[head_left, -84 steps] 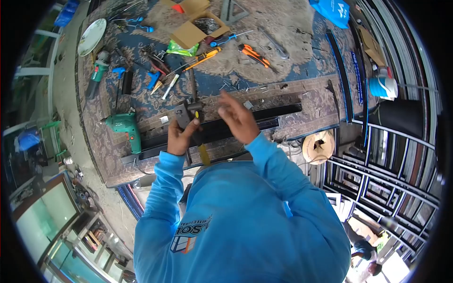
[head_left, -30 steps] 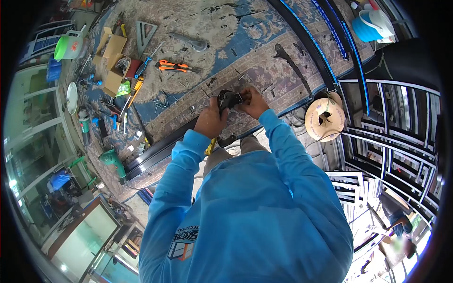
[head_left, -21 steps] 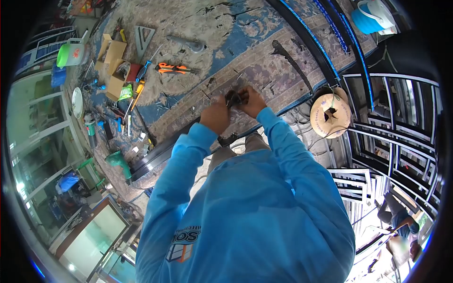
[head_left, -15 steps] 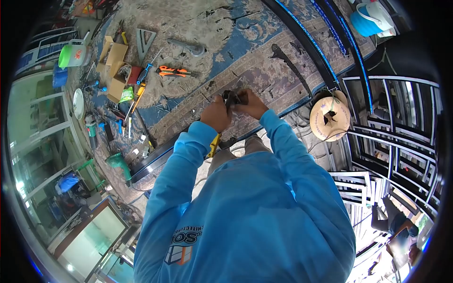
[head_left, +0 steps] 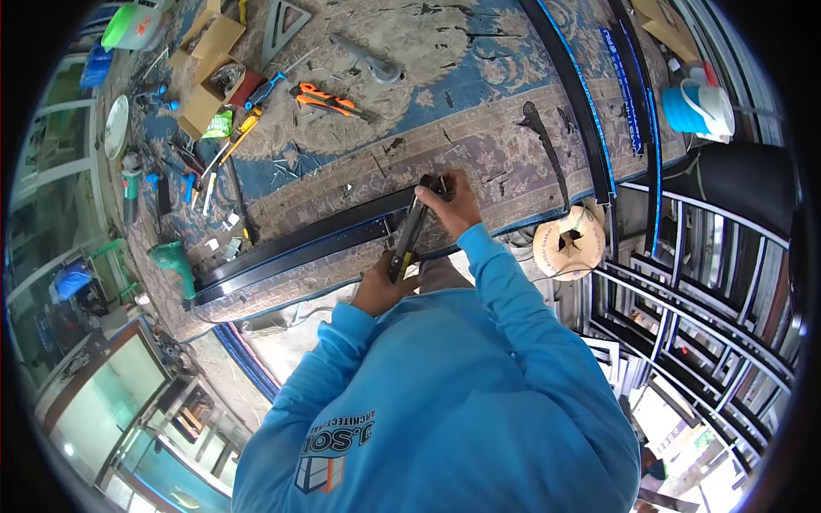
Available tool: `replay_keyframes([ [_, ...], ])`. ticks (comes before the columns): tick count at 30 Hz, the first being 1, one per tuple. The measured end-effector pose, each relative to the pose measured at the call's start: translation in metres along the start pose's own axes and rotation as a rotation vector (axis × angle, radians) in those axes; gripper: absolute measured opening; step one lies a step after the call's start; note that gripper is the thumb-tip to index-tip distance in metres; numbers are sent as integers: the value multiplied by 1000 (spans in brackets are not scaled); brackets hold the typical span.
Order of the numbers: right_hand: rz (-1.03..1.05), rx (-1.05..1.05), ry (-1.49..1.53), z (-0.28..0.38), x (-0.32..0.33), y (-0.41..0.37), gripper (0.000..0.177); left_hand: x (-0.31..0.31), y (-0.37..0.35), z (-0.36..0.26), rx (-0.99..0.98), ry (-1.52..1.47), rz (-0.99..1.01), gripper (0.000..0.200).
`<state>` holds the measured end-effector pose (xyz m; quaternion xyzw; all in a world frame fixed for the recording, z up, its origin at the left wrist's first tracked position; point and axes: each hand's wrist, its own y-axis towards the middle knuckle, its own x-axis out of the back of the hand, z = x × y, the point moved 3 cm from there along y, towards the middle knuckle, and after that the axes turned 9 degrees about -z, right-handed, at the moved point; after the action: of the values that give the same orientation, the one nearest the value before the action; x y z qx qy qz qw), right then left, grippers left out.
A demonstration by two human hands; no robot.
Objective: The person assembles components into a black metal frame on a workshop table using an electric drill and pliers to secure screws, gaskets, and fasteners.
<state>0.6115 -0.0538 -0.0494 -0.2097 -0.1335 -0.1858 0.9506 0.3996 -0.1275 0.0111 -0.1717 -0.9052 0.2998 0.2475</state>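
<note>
My left hand (head_left: 380, 286) is closed around the lower end of a long, narrow dark tool (head_left: 410, 235) with a grey face and a bit of yellow low down; I cannot tell its kind. My right hand (head_left: 459, 205) pinches a small black part (head_left: 434, 185) at the tool's upper end, thumb and fingertips pressed together. Both hands are in front of my waist, at the near edge of the carpeted work surface (head_left: 479, 162). Just left of them lies a long black metal profile (head_left: 299, 248), its end close to the tool.
An orange utility knife (head_left: 325, 100), screwdrivers, a cardboard box (head_left: 209, 64), and a green power tool (head_left: 175, 267) lie to the left. Long black profiles (head_left: 577, 94) with blue film, a gasket roll (head_left: 571, 246) and a blue-white bucket (head_left: 697, 111) are to the right.
My left hand has moved down toward my waist, and the long dark tool now shows between my hands. My right hand remains around the small black part. The view has shifted.
</note>
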Motion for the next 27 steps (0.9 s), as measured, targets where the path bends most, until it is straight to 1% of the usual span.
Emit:
replay_keyframes([
  [1, 1, -11, 29, -4, 0, 1, 80, -6, -2, 14, 124, -48, 49, 61],
  [2, 10, -17, 25, -7, -1, 3, 79, -13, -1, 25, 77, -122, -4, 52],
  [4, 14, -39, 25, -3, -4, 1, 79, -16, 5, 24, 68, -76, -57, 49],
  [5, -6, -50, -11, 0, -3, 0, 75, -17, 8, 23, 65, -51, -84, 47],
  [6, -23, -62, -47, 12, 0, -2, 72, -18, 13, 25, -16, 41, -166, 42],
  [7, -40, -70, -79, 20, 1, -3, 68, -19, 13, 28, -50, 122, -165, 42],
  [9, -53, -50, -27, 16, -2, -2, 67, -16, 18, 28, -124, 289, -167, 42],
  [10, -59, -47, 1, 12, -4, -4, 66, -7, 15, 19, -90, 321, -51, 45],
  [12, -75, -25, 50, 4, -9, -6, 69, 32, 6, -25, -22, 380, 181, 51],
  [14, -93, -34, 78, 1, -6, -5, 69, 67, -6, -71, 105, -151, 198, 68],
  [15, -93, -62, 83, 2, -5, -9, 68, 74, -15, -80, 182, -415, 201, 77],
  [16, -92, -68, 93, 6, -6, -4, 68, 66, -9, -63, 120, -62, 119, 88],
  [17, -85, -57, 87, 12, -7, -1, 65, 44, -7, -39, 33, 16, 81, 89],
  [19, -85, -62, 71, 13, -5, -5, 59, 13, 3, 18, -213, 239, 85, 88],
  [20, -96, -58, 65, 9, -4, -6, 61, 4, 7, 30, -132, 169, 62, 78],
  [23, -110, -48, 60, 5, -5, 0, 66, -11, 8, 32, 162, -128, 147, 65],
  [24, -108, -61, 71, 5, -5, -2, 66, -17, 10, 33, 233, -134, 81, 60],
  [27, -107, -67, 66, -4, -7, -5, 66, -16, 23, 42, -153, 266, -58, 57],
])
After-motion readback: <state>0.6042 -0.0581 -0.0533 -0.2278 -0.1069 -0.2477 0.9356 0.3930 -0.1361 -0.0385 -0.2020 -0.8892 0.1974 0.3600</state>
